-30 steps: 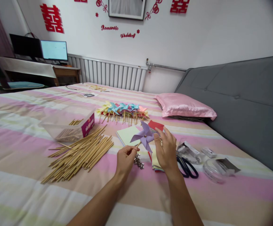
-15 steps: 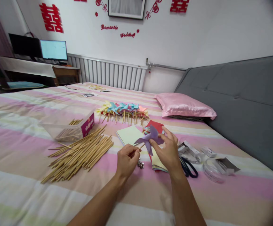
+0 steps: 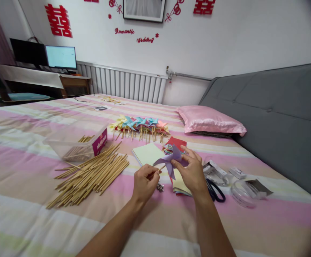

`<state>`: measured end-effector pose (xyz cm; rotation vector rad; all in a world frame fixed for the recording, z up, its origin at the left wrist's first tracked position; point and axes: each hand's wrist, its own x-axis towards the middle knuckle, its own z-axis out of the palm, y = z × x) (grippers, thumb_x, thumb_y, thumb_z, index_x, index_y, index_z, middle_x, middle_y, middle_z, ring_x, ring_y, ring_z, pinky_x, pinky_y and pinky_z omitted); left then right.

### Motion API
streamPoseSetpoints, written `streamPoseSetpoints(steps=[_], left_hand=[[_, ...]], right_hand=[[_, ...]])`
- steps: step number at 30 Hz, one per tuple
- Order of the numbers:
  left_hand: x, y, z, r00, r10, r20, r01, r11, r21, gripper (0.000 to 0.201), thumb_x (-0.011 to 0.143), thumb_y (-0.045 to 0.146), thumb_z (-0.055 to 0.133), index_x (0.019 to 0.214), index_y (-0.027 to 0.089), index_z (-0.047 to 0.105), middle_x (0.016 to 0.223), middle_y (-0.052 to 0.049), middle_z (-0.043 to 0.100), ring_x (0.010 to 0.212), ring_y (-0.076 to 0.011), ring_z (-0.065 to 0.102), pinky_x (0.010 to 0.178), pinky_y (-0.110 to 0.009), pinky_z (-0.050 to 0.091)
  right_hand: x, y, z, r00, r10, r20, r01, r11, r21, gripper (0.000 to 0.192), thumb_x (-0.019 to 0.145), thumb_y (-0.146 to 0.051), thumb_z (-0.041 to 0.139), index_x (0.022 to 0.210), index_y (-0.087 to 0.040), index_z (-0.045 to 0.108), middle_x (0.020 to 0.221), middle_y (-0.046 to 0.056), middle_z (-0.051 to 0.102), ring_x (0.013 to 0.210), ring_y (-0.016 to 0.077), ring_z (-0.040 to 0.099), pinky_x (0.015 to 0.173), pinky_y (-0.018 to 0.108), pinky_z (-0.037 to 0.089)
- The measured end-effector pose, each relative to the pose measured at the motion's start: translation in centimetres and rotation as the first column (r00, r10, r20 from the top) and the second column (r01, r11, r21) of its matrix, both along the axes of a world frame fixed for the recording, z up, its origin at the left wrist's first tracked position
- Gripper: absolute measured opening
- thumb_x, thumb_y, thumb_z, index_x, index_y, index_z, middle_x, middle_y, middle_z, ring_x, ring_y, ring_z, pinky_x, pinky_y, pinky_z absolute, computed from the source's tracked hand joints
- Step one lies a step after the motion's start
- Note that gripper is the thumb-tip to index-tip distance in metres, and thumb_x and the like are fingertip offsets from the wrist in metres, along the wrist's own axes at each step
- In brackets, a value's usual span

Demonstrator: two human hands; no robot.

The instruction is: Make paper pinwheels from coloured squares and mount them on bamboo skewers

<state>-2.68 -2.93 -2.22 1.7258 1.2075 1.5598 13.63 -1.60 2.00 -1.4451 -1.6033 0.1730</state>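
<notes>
A purple paper pinwheel [image 3: 171, 160] on a thin wooden stick hangs over the striped bed. My left hand [image 3: 144, 185] pinches the stick's lower end. My right hand [image 3: 191, 173] grips the paper blades at the pinwheel's centre. Under my hands lie a stack of coloured paper squares [image 3: 181, 184], a pale green sheet [image 3: 147, 153] and a small heap of metal pins [image 3: 159, 186].
A pile of wooden sticks [image 3: 91, 175] and a clear plastic box [image 3: 77, 139] lie to the left. Finished pinwheels [image 3: 141, 125] lie in a row further back. Scissors [image 3: 214, 191], tape rolls [image 3: 242, 194] and a pink pillow [image 3: 210, 121] are on the right.
The pinwheel has tilted from facing me to lying nearly flat. My right hand moved from beside it to gripping its centre. My left hand stayed on the stick.
</notes>
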Motion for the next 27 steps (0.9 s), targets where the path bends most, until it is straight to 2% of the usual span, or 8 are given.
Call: streamPoseSetpoints(steps=[8,11,14,18,20,22,25,27], left_hand=[[0.0,0.0,0.0,0.999,0.01,-0.042,-0.009,1.0,0.008,0.02,0.077,0.018,0.052,0.073,0.014,0.071,0.064,-0.004,0.059,0.052,-0.012,0.049,0.048,-0.024,0.037],[-0.2,0.1,-0.2,0.984,0.06,-0.166,-0.054,0.998,0.042,0.021,0.078,0.015,0.051,0.081,0.015,0.072,0.068,-0.005,0.064,0.061,-0.015,0.055,0.059,-0.027,0.043],[-0.4,0.5,-0.7,0.925,0.107,-0.366,-0.105,0.994,0.027,0.022,0.079,0.014,0.052,0.086,0.018,0.072,0.075,-0.006,0.069,0.073,-0.02,0.059,0.071,-0.033,0.044],[-0.4,0.7,-1.1,0.868,0.073,-0.492,-0.104,0.994,-0.036,0.023,0.081,0.015,0.051,0.086,0.021,0.073,0.076,-0.007,0.071,0.075,-0.0225,0.062,0.069,-0.034,0.045],[-0.4,0.7,-1.2,0.887,0.037,-0.46,-0.085,0.993,-0.084,0.025,0.082,0.016,0.05,0.087,0.023,0.073,0.076,-0.005,0.072,0.071,-0.0212,0.063,0.065,-0.033,0.045],[-0.3,0.6,-1.2,0.931,0.029,-0.364,-0.081,0.988,-0.129,0.025,0.083,0.017,0.05,0.091,0.024,0.073,0.078,-0.004,0.073,0.069,-0.0194,0.065,0.064,-0.031,0.047],[-0.5,0.7,-1.1,0.968,0.092,-0.232,-0.126,0.982,-0.139,0.021,0.081,0.02,0.054,0.09,0.024,0.072,0.082,-0.003,0.074,0.072,-0.0184,0.067,0.068,-0.029,0.049],[-1.0,1.1,-0.8,0.966,0.156,-0.205,-0.184,0.975,-0.124,0.018,0.081,0.021,0.054,0.087,0.022,0.071,0.083,-0.003,0.074,0.074,-0.0185,0.067,0.071,-0.029,0.049]], right_hand=[[0.0,0.2,-0.2,1.0,-0.026,0.011,0.026,1.0,0.007,0.018,0.07,-0.04,0.066,0.069,-0.022,0.07,0.125,0.007,0.06,0.12,0.0344,0.039,0.098,0.054,0.028],[0.2,0.2,-0.2,0.996,-0.091,-0.002,0.091,0.995,0.048,0.019,0.069,-0.039,0.066,0.074,-0.021,0.071,0.123,0.009,0.062,0.118,0.0349,0.04,0.096,0.054,0.028],[0.3,-0.1,-0.1,0.977,-0.212,-0.003,0.211,0.974,0.087,0.019,0.069,-0.037,0.067,0.074,-0.019,0.071,0.124,0.01,0.061,0.117,0.0362,0.04,0.096,0.056,0.026],[0.4,-0.4,0.0,0.954,-0.299,0.038,0.293,0.949,0.12,0.017,0.068,-0.036,0.07,0.072,-0.019,0.07,0.125,0.008,0.06,0.117,0.037,0.04,0.096,0.059,0.025],[0.4,-0.6,0.2,0.948,-0.315,0.05,0.304,0.94,0.151,0.018,0.068,-0.036,0.07,0.075,-0.02,0.07,0.125,0.008,0.06,0.117,0.0366,0.041,0.097,0.058,0.027],[0.1,-0.9,0.6,0.942,-0.334,0.043,0.319,0.927,0.199,0.028,0.069,-0.037,0.07,0.092,-0.02,0.07,0.13,0.01,0.055,0.119,0.0364,0.04,0.097,0.057,0.029],[-0.4,-1.7,1.6,0.931,-0.364,-0.022,0.352,0.88,0.318,0.057,0.07,-0.039,0.069,0.121,-0.016,0.055,0.14,0.017,0.042,0.125,0.0355,0.036,0.099,0.054,0.029],[-0.7,-2.2,2.1,0.935,-0.347,-0.072,0.347,0.852,0.393,0.061,0.072,-0.039,0.067,0.125,-0.013,0.049,0.138,0.02,0.042,0.127,0.0334,0.036,0.102,0.052,0.027]])
